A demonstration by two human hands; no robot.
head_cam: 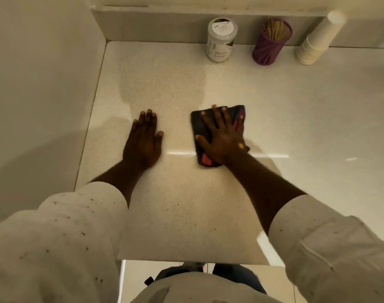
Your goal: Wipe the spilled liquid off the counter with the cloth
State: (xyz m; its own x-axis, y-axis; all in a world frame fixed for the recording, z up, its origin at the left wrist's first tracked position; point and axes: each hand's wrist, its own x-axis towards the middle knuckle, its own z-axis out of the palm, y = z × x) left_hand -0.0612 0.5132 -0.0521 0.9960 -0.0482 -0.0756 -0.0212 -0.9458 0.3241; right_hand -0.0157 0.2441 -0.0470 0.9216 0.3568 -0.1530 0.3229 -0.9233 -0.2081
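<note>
Right hand [222,138] lies flat, fingers spread, palm pressing down on the cloth [217,136]; it does not pinch or clutch the fabric, only pins it to the counter [186,215]. Left hand [144,138] rests open and flat on the bare counter just beside, holding nothing, likely bracing. The cloth is dark with red patches, folded into a small pad, sitting mid-counter under the right palm.

Judgement: soft, light, limp fabric; it would bunch or slide if pushed by the fingertips alone, so a broad palm press over its centre suits it best. A glossy wet streak [182,153] runs on either side of the cloth, so liquid appears to remain. The polished stone looks slick when wet.

Well behind, against the backsplash: a white jar [221,40], a purple holder of sticks [272,42], stacked paper cups [317,40].
</note>
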